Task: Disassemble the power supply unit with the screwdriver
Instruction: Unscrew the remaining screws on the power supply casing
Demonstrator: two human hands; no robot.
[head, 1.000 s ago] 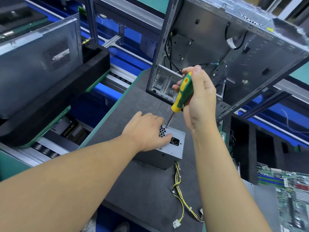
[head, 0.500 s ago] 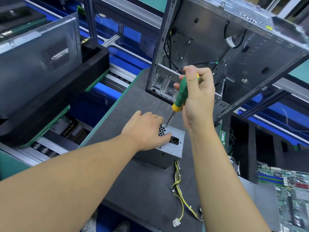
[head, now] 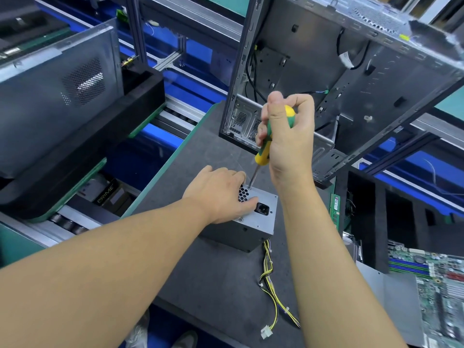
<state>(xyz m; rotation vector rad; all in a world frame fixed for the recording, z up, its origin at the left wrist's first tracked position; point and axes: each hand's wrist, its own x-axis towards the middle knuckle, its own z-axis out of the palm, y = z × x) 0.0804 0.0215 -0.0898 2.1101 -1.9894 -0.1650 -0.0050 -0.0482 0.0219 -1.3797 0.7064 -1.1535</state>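
The grey metal power supply unit point(head: 253, 223) stands on the dark work mat point(head: 221, 277), its honeycomb vent and black power socket facing up. My left hand point(head: 217, 194) lies flat on its top, covering part of the vent. My right hand point(head: 288, 141) grips the green and yellow screwdriver point(head: 263, 148) nearly upright; its tip rests on the top plate at the far edge, by the vent. A bundle of yellow and black cables point(head: 272, 290) trails from the unit toward me.
An open empty computer case point(head: 351, 71) stands just behind the unit. A closed grey case point(head: 55, 81) sits on a black foam tray point(head: 75, 156) at left, over a roller conveyor. A green motherboard point(head: 437, 292) lies at right, beside black foam dividers point(head: 364, 217).
My right hand has turned around the screwdriver handle, so the thumb now lies over it and the yellow cap shows. The left hand and the unit have stayed put.
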